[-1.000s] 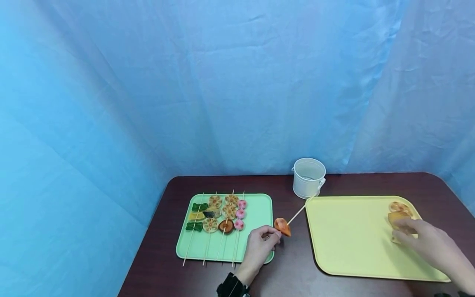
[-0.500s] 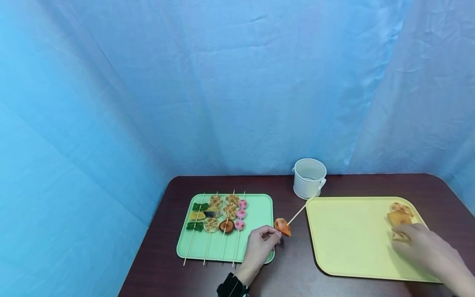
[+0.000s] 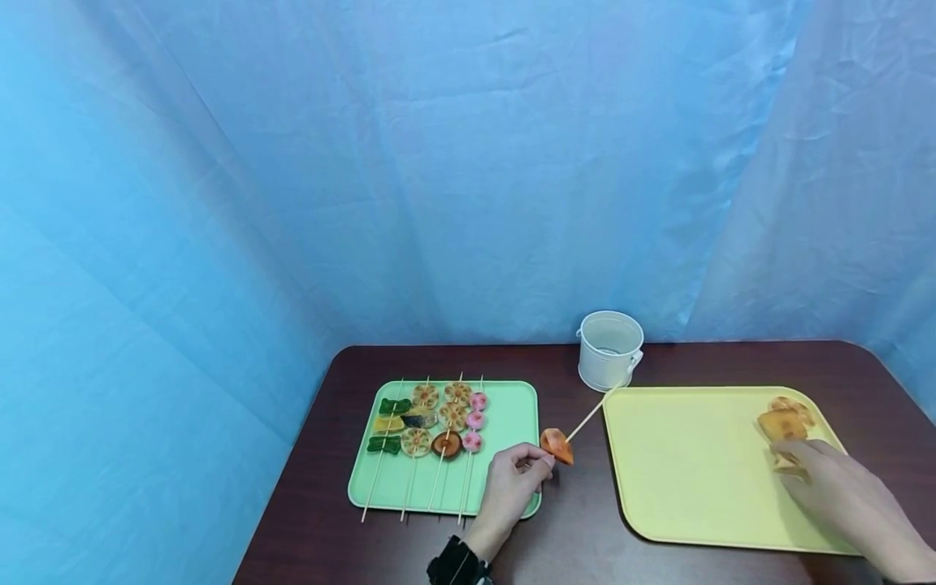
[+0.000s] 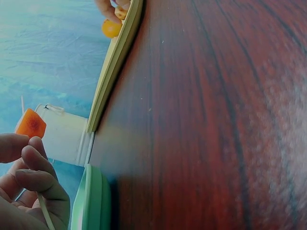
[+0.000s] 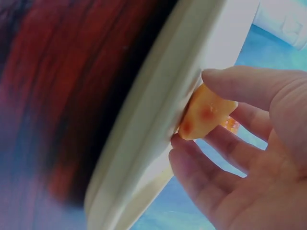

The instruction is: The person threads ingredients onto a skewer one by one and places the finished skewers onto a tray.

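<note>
In the head view my left hand holds a thin wooden skewer with an orange carrot chunk on it, just past the fingertips. The skewer's other end shows below the curled fingers in the left wrist view. Over the right side of the yellow tray is my right hand. Its thumb and fingers are around a pale yellow slice with brownish spots, which seems pinched at its edges. A golden-brown piece lies just beyond the fingertips, partly over a lotus root slice.
A green tray on the left bears several finished skewers of green, yellow, lotus root, mushroom and pink pieces. A white bucket stands at the back between the trays. Blue cloth hangs behind the dark wooden table.
My right hand has drawn back slightly toward me on the yellow tray and its fingers have shifted. The golden-brown piece has slid a little left. My left hand has stayed put with the skewer.
</note>
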{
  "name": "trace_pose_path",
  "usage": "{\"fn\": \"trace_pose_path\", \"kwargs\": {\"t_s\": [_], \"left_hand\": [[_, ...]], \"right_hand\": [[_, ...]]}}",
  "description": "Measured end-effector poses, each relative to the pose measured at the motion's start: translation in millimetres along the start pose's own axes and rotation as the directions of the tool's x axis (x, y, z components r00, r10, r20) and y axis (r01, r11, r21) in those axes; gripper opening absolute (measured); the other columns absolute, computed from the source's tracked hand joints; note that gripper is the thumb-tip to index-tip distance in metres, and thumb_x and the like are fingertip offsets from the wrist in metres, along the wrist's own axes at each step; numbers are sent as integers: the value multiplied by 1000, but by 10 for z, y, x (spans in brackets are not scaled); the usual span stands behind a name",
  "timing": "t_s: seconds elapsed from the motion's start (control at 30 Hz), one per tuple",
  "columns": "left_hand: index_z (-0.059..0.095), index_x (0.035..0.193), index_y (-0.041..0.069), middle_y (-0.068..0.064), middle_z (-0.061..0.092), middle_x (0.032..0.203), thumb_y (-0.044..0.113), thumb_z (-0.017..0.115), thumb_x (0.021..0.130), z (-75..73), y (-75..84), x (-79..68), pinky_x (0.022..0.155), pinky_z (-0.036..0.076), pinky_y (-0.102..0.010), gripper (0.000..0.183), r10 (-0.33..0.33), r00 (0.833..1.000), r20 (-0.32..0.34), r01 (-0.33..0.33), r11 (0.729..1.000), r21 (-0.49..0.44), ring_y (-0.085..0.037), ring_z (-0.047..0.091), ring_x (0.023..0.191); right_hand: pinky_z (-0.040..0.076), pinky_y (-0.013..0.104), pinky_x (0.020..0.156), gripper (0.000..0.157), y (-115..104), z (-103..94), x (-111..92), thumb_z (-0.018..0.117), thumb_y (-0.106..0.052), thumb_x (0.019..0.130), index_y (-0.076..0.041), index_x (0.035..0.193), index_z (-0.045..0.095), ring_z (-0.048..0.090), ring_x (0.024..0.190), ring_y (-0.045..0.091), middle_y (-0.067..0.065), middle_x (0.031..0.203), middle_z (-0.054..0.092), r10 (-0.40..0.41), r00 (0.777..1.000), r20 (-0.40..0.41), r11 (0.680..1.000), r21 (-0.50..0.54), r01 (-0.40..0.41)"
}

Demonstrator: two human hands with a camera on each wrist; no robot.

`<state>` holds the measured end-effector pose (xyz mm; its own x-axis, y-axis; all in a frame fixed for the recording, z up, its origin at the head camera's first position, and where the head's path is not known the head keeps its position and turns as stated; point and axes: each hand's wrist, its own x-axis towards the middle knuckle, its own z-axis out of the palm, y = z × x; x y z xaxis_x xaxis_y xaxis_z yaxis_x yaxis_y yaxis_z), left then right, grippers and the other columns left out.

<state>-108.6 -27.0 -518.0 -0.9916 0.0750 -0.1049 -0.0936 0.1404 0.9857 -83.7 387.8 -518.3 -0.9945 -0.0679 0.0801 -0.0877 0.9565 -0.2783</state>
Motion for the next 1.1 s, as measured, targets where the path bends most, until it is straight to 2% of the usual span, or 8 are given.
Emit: {"fn": "trace_pose_path", "kwargs": {"t_s": [0.17,0.3,0.47,0.73,0.8,0.87,0.97,1.1], "left_hand": [[71,89,-6,-18,66,72,11,67,86,8,19,1,48,37,-16,18,-11,1000,0,11,1000,11,-14,50,55],[72,89,-4,-14,67,72,15,68,85,-10,12,-5,49,38,-17,19,-11,1000,6,11,1000,-1,-15,51,55],[70,89,-8,-19,66,73,9,66,86,-16,171,-77,48,36,-16,18,-15,1000,2,15,1000,6,-17,50,55],[70,90,-9,-25,66,76,9,65,87,-30,256,-112,50,39,-17,19,-11,1000,13,11,1000,-8,-16,52,57],[70,90,-9,-25,66,77,9,65,87,-36,274,-120,51,39,-18,19,-8,1000,16,8,1000,-14,-16,52,57],[70,90,-9,-26,66,77,9,65,87,-40,287,-127,52,40,-18,19,-6,1000,20,6,1000,-19,-16,52,57],[70,90,-9,-25,66,77,8,66,86,-36,259,-115,51,39,-18,19,-11,1000,22,11,1000,-16,-16,52,57],[71,90,-7,-20,67,75,10,66,86,-18,123,-59,50,37,-17,18,-30,999,16,30,1000,7,-14,50,55]], "right_hand": [[44,57,64,29,-14,17,-10,74,-15,78,-4,103,68,56,92,46,24,103,63,-7,998,-63,1000,13,8],[44,49,56,32,-25,-36,34,70,-23,84,0,106,67,60,82,38,17,95,66,45,999,-6,998,40,-45],[43,40,51,43,-83,-79,75,64,-35,90,1,114,65,63,73,26,13,91,69,102,995,16,989,107,-103],[47,54,61,45,-265,-98,92,61,-41,92,-6,119,62,67,80,35,22,108,65,90,990,-106,969,240,-62],[47,53,62,43,-307,-111,99,62,-40,92,-7,118,62,68,79,27,21,110,65,91,989,-113,959,277,-56],[49,48,62,45,-348,-127,110,61,-42,92,-6,119,62,66,76,7,22,114,63,106,990,-97,947,314,-71],[50,37,61,48,-406,-147,129,59,-42,93,-4,123,61,52,76,-18,23,118,61,124,991,-55,916,390,-93],[49,22,61,53,-485,-143,181,58,-41,94,1,126,58,48,82,-22,20,115,65,136,991,-15,872,477,-112]]}}
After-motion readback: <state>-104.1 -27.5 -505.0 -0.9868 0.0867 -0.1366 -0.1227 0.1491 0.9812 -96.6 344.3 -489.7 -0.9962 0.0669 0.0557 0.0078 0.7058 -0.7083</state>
